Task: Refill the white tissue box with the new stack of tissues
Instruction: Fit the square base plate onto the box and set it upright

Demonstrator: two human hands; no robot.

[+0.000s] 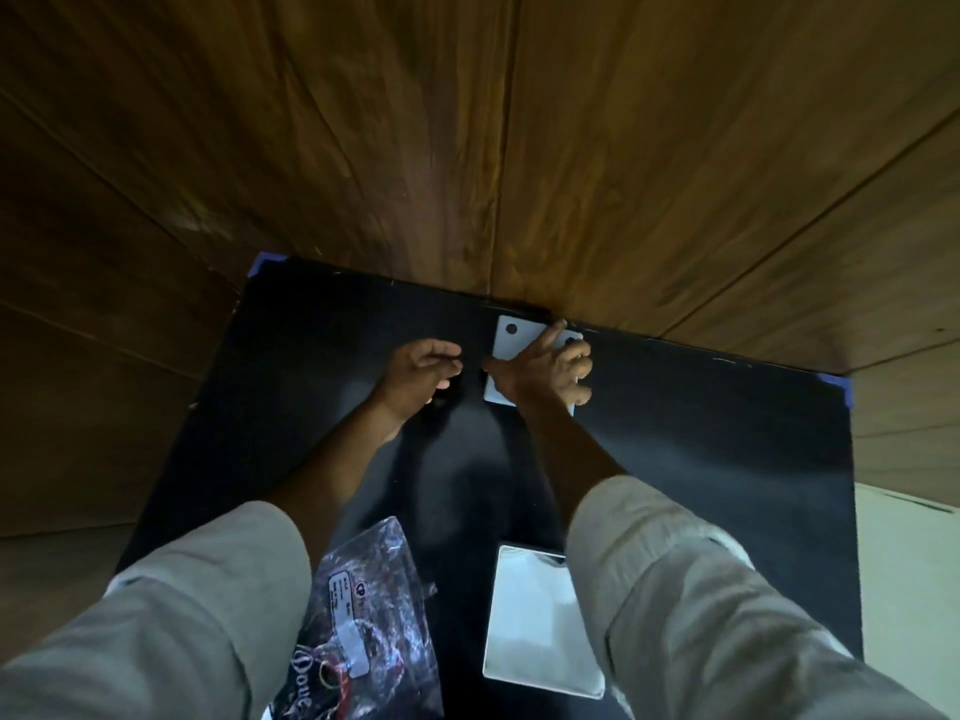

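The white tissue box (506, 339), showing two dark round spots on its upper face, lies at the far edge of the black table (701, 433), against the wooden wall. My right hand (545, 371) lies over it with fingers spread around its right side, gripping it. My left hand (421, 368) hovers just left of the box, fingers loosely curled, with nothing visible in it. A flat white rectangular stack of tissues (535, 621) rests near the table's front edge, partly hidden under my right sleeve.
A crumpled clear plastic wrapper (369, 615) with a white label and red print lies at the front, left of the stack. Dark wooden wall panels (467, 148) rise right behind the table. Blue tape marks the far corners (847, 389).
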